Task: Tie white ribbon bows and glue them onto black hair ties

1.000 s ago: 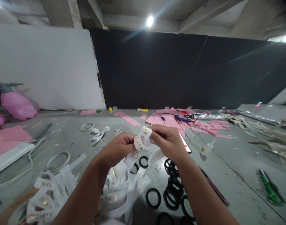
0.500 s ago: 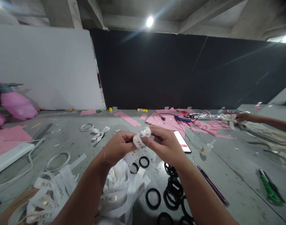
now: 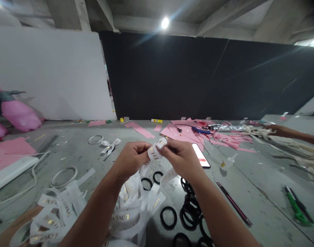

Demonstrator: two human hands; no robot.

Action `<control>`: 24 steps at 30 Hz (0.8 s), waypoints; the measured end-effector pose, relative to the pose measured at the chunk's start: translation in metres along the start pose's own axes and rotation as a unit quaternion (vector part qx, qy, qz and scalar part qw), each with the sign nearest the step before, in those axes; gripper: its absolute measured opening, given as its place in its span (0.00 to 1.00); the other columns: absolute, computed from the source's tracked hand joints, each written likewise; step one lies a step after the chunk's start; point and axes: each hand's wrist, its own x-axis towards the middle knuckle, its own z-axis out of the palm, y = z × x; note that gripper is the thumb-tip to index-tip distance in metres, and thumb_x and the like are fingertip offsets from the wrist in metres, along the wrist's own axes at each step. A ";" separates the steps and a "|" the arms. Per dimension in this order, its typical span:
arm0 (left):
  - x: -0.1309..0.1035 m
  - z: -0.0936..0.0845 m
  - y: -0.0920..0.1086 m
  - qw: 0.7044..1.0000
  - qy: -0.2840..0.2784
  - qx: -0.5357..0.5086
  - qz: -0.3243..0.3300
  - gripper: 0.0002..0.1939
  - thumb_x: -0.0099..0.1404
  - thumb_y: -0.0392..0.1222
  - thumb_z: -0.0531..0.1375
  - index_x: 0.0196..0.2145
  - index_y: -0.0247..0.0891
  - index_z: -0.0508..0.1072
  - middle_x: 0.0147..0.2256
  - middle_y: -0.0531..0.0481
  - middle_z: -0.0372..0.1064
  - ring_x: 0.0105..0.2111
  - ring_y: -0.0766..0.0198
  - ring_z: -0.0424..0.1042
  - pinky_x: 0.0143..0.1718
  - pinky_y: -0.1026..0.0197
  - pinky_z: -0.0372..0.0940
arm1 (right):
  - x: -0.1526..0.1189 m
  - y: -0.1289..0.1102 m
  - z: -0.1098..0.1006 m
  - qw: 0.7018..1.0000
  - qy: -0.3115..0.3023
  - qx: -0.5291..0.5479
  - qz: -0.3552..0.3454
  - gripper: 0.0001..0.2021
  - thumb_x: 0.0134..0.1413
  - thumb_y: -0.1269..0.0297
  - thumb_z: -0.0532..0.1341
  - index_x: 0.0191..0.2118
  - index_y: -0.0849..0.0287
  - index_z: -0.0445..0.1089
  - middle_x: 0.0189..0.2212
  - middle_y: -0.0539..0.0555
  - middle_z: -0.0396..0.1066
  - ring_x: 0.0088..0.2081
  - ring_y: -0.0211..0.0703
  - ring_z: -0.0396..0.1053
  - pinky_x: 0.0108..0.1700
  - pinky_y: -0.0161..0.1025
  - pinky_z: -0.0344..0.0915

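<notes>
A white ribbon with gold lettering (image 3: 155, 153) is looped between my two hands at the centre. My left hand (image 3: 130, 158) pinches the loop's left side, fingers closed. On the other side my right hand (image 3: 179, 157) is closed on the loop's upper right, thumb over it. A tail of ribbon hangs below the right hand. Beneath the hands lies a heap of the same ribbon (image 3: 127, 216). Several black rings (image 3: 168, 218) are spread on the grey table (image 3: 95, 157) between my forearms. Whether a ring is inside the loop cannot be seen.
A phone (image 3: 200, 154) lies just beyond my right hand. Farther right are tweezers (image 3: 231, 200), green-handled scissors (image 3: 298, 207) and a small bottle (image 3: 227, 163). A tied bow (image 3: 110, 146) sits left. Another person's arm (image 3: 296, 133) reaches over cream strands.
Both hands have shifted slightly, and the ribbon loop has turned. Its tail now hangs under my right hand instead of my left. The other person's hand has moved a little right.
</notes>
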 end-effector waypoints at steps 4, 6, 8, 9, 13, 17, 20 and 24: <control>0.001 -0.003 -0.002 1.000 0.013 -0.006 0.017 0.11 0.49 0.44 0.71 0.26 0.33 0.79 0.15 0.59 0.58 0.16 0.75 0.53 0.18 0.69 0.49 | 0.001 -0.001 -0.011 0.998 -0.066 0.000 0.024 0.11 0.56 0.55 0.63 0.35 0.58 0.77 0.24 0.50 0.69 0.24 0.36 0.61 0.25 0.35 0.55; 0.002 -0.005 -0.003 1.000 0.022 -0.005 0.016 0.11 0.48 0.44 0.71 0.26 0.34 0.78 0.15 0.59 0.59 0.16 0.75 0.52 0.18 0.70 0.48 | 0.001 -0.003 -0.019 0.996 -0.087 -0.014 0.026 0.11 0.55 0.55 0.64 0.34 0.58 0.77 0.24 0.50 0.70 0.25 0.37 0.62 0.26 0.35 0.56; 0.002 -0.004 -0.002 1.000 0.029 0.004 0.012 0.11 0.48 0.44 0.71 0.24 0.33 0.78 0.15 0.58 0.60 0.16 0.75 0.52 0.18 0.70 0.47 | 0.001 -0.007 -0.024 0.997 -0.062 -0.033 0.019 0.11 0.55 0.56 0.63 0.31 0.58 0.76 0.24 0.50 0.70 0.26 0.37 0.63 0.27 0.35 0.58; 0.001 -0.004 -0.001 0.999 0.032 0.011 0.011 0.11 0.48 0.44 0.71 0.24 0.33 0.78 0.15 0.58 0.60 0.16 0.75 0.53 0.18 0.70 0.47 | 0.000 -0.009 -0.026 0.998 -0.033 -0.043 0.013 0.11 0.55 0.56 0.63 0.30 0.58 0.75 0.23 0.50 0.70 0.25 0.36 0.63 0.27 0.35 0.57; 0.000 0.001 0.001 0.997 0.066 0.041 0.012 0.11 0.49 0.45 0.70 0.24 0.33 0.78 0.16 0.57 0.61 0.18 0.74 0.54 0.18 0.70 0.48 | -0.004 -0.019 -0.026 0.997 0.032 -0.063 0.006 0.11 0.55 0.57 0.64 0.28 0.59 0.73 0.20 0.48 0.67 0.21 0.32 0.57 0.22 0.34 0.52; -0.001 0.003 0.000 0.996 0.076 0.050 0.011 0.11 0.49 0.44 0.70 0.25 0.32 0.79 0.18 0.56 0.63 0.19 0.74 0.55 0.19 0.70 0.49 | -0.007 -0.021 -0.020 0.995 0.016 -0.091 -0.026 0.06 0.55 0.61 0.64 0.34 0.57 0.76 0.26 0.49 0.73 0.23 0.34 0.63 0.24 0.34 0.56; -0.001 0.002 -0.002 0.998 0.031 0.055 0.018 0.12 0.50 0.44 0.69 0.27 0.32 0.79 0.18 0.56 0.63 0.19 0.73 0.55 0.20 0.70 0.50 | -0.008 -0.018 -0.014 0.984 0.042 -0.150 -0.091 0.04 0.55 0.68 0.63 0.35 0.56 0.76 0.31 0.51 0.76 0.30 0.38 0.69 0.31 0.35 0.62; 0.000 0.002 -0.003 0.994 0.033 0.096 0.049 0.11 0.51 0.44 0.67 0.29 0.32 0.80 0.18 0.57 0.61 0.19 0.73 0.54 0.20 0.70 0.50 | -0.008 -0.017 -0.009 0.985 0.021 -0.146 -0.094 0.05 0.55 0.71 0.62 0.34 0.57 0.75 0.31 0.51 0.77 0.33 0.39 0.71 0.36 0.37 0.63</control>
